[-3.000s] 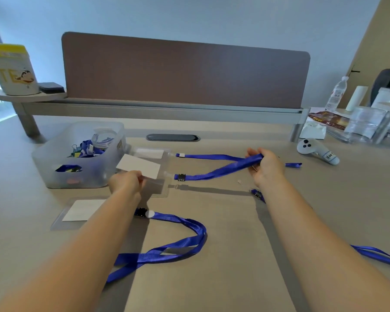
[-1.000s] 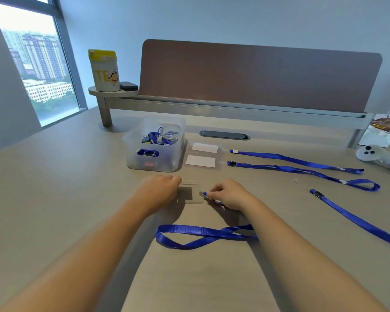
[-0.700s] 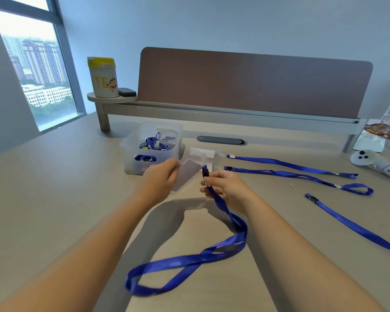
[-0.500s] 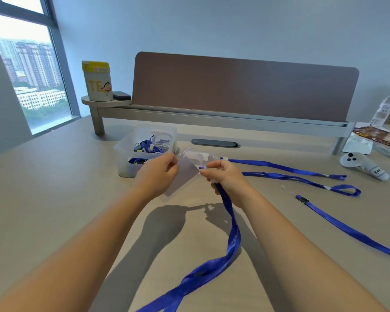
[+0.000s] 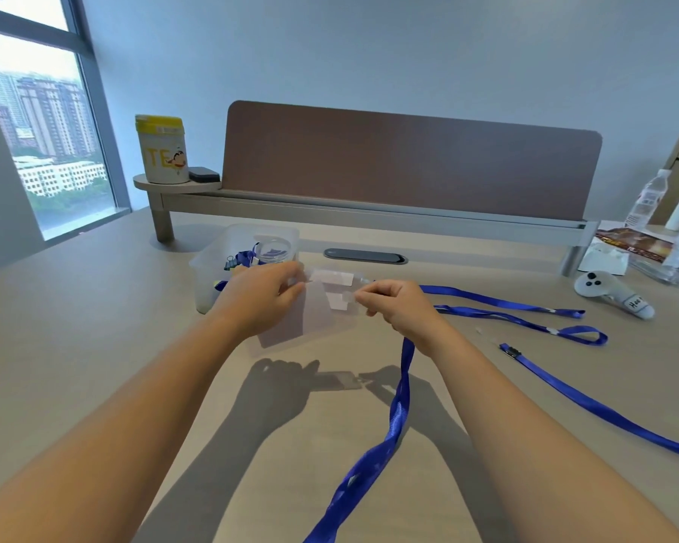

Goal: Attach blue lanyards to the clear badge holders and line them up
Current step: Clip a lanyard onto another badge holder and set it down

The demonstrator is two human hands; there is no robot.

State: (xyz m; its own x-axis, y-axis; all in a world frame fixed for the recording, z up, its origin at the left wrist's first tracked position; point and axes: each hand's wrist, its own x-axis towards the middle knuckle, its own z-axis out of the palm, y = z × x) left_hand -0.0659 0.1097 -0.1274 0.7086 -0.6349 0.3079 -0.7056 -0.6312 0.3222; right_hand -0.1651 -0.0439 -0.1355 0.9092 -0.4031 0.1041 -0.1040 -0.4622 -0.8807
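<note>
My left hand [image 5: 263, 297] holds a clear badge holder [image 5: 310, 323] up above the table by its top edge. My right hand [image 5: 396, 303] pinches the clip end of a blue lanyard [image 5: 400, 409] against the holder's right side; the strap hangs down toward the near table edge. Behind my hands lie two finished badge holders [image 5: 335, 277], partly hidden, with their blue lanyards [image 5: 502, 299] stretched out to the right. A loose blue lanyard [image 5: 588, 401] lies on the table at the right.
A clear plastic bin [image 5: 243, 260] with clips and lanyards stands behind my left hand. A white controller [image 5: 612, 293] lies at the right, with a water bottle [image 5: 647, 197] and packets beyond. A brown divider [image 5: 408, 158] backs the desk.
Both hands lifted the holder and lanyard off the table and brought them up together. The strap now hangs from my right hand instead of lying looped on the desk.
</note>
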